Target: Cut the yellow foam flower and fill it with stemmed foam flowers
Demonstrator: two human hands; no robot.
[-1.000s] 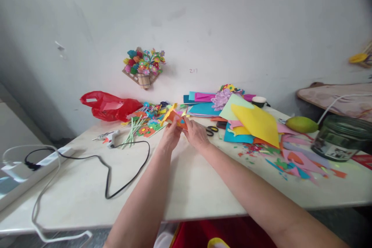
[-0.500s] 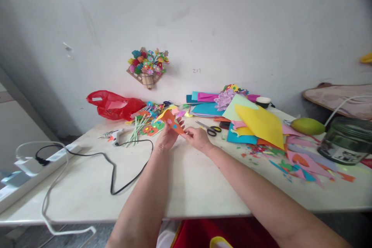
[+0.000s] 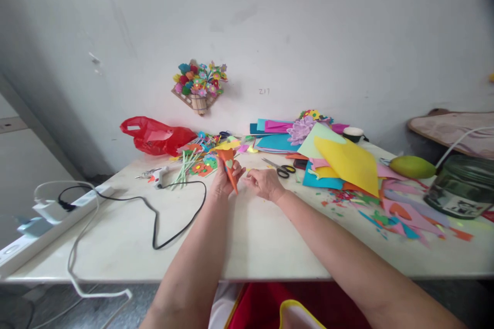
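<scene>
My left hand (image 3: 224, 179) is closed around an orange paper cone (image 3: 230, 169) with small coloured shapes on it, held point down over the white table (image 3: 250, 236). My right hand (image 3: 263, 183) rests just right of the cone with its fingers curled in a pinch; whether anything is in them I cannot make out. Black-handled scissors (image 3: 281, 168) lie just beyond my right hand.
A glue gun (image 3: 159, 177) with a black cord (image 3: 162, 218) lies left, a power strip (image 3: 46, 221) at the left edge. Coloured paper sheets (image 3: 339, 159), scraps, a green fruit (image 3: 412, 167), a dark jar (image 3: 462, 185), a red bag (image 3: 156, 136) and paper flowers (image 3: 198, 162) crowd the back and right.
The left hand turned the orange paper from a flat tilted piece into an upright cone pointing down. The right hand let go of it and drew slightly right.
</scene>
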